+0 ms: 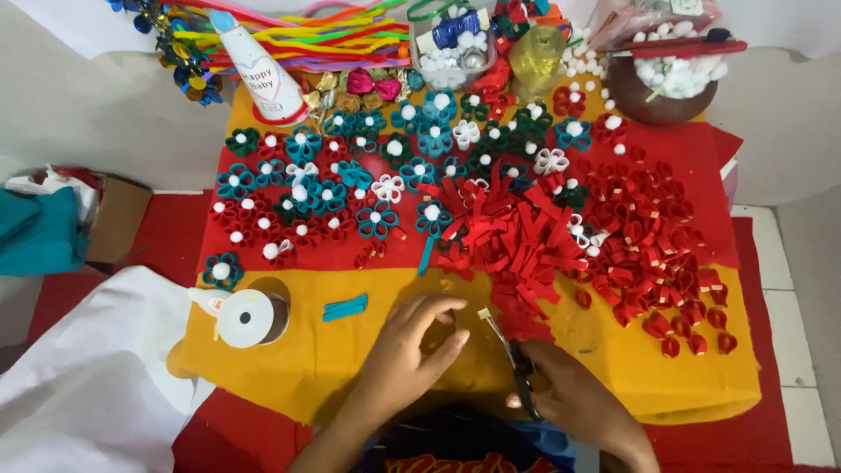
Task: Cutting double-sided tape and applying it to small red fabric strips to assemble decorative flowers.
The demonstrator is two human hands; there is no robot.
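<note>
A white paper party cone (258,74) stood at the rear of the yellow felt worktop (350,350). A brown bowl of white pompoms (663,88) sat rear right. Teal felt strips (344,307) lay beside a white tape roll (245,317).

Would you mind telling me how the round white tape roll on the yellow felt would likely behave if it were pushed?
The tape roll lies flat on its side on the yellow felt, so it would probably slide rather than roll. The fuzzy cloth likely drags on it. It looks light, with a hollow core, so a nudge should shift it.
</note>
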